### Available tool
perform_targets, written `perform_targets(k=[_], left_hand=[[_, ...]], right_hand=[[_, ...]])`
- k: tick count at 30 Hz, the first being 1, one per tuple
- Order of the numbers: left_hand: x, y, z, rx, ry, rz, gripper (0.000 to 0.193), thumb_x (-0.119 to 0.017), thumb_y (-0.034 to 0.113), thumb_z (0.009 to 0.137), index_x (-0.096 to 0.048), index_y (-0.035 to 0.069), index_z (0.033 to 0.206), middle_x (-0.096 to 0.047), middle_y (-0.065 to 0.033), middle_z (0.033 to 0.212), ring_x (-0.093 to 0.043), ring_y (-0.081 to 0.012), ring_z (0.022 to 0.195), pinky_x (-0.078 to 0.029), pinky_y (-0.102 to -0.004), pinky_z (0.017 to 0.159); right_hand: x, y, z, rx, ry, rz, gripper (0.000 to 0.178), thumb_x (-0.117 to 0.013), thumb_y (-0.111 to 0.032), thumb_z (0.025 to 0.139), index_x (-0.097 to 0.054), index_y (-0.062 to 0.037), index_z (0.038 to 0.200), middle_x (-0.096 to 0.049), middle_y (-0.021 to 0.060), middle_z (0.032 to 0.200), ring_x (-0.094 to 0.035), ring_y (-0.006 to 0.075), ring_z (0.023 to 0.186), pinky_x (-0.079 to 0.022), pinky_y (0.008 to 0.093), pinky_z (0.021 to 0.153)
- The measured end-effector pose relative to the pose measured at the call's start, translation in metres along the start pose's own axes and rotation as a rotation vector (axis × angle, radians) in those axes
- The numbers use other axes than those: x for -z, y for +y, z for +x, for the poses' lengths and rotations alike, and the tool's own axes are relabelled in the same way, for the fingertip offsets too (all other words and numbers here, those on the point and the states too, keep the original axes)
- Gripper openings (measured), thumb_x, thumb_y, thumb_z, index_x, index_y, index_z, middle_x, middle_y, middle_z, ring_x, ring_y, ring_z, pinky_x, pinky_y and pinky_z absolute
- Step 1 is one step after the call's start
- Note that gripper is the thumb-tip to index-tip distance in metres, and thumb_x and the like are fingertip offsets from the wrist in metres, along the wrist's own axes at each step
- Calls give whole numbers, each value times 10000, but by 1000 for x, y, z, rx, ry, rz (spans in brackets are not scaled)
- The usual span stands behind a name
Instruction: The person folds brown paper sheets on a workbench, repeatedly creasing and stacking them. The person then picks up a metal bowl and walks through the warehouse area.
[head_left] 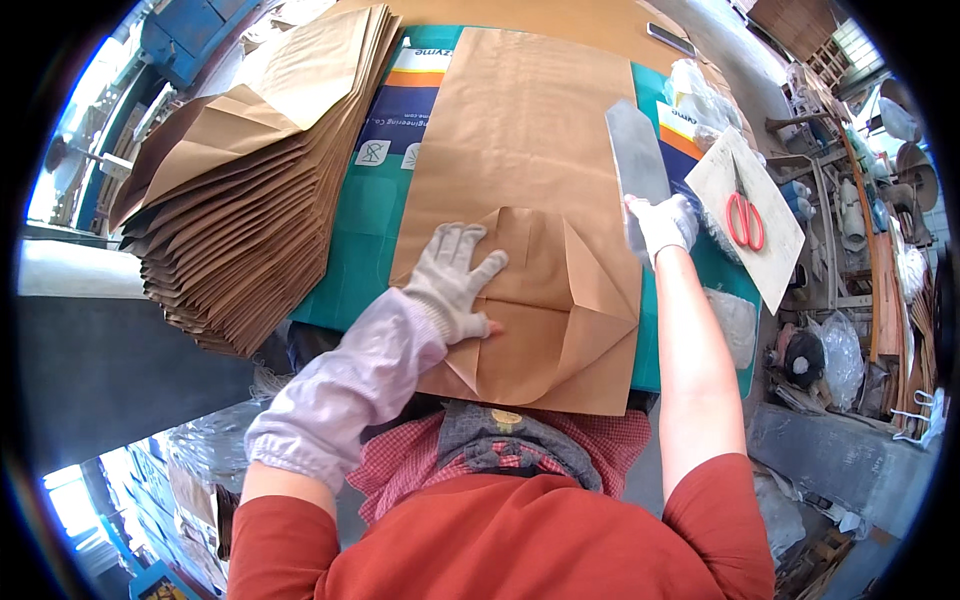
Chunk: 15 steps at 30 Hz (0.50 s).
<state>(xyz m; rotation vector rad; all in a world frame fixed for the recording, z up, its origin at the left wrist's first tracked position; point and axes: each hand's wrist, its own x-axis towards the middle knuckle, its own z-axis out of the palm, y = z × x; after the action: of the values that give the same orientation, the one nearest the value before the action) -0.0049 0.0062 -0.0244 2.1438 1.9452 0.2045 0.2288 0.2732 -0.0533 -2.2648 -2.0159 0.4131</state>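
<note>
A large brown paper bag [528, 120] lies flat in front of me, its near end unfolded into creased triangular flaps. On the left part of that folded end rests my left hand [455, 280], in a pale work glove with a fingertip bare; its fingers are spread and it holds nothing. My right hand [664, 224], also gloved, is closed on the near end of a flat grey blade-like plate [637, 150]. The plate lies along the bag's right edge, and its exact kind cannot be made out. The grip partly hides its lower end.
A tall fanned stack of brown paper bags [250, 190] stands at left. Red-handled scissors [745, 220] lie on a white board [775, 235] at right. Beyond are crumpled clear plastic [695, 92] and a phone [670, 39]. A green printed sheet [362, 225] lies beneath the bag.
</note>
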Motion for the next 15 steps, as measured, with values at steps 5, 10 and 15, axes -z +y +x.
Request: perform_targets(k=[5, 10, 15], left_hand=[[-15, 8, 30, 14, 165, 27, 823, -739, 543, 673, -493, 98, 1320, -387, -233, 1405, -307, -418, 1341, -201, -506, 1140], [-19, 0, 1, 144, 64, 6, 829, -743, 539, 667, -499, -4, 1243, -440, -223, 1364, -371, -399, 1303, -257, -501, 1113], [-18, -16, -87, 407, 309, 189, 763, -757, 461, 624, -550, -25, 1175, -537, -213, 1238, -443, -384, 1244, -309, -493, 1094]], right_hand=[[33, -46, -36, 146, 74, 177, 315, -594, -302, 869, -572, -55, 1064, -653, 200, 1089, -625, 379, 1036, -500, 453, 898], [60, -12, -110, 736, -310, 685, 120, -661, -83, 817, -630, -35, 922, -668, 104, 864, -657, 179, 783, -512, 319, 673], [1, 33, -143, 752, -357, 372, 116, -709, -95, 766, -640, -44, 843, -636, 135, 754, -631, 242, 674, -493, 336, 644]])
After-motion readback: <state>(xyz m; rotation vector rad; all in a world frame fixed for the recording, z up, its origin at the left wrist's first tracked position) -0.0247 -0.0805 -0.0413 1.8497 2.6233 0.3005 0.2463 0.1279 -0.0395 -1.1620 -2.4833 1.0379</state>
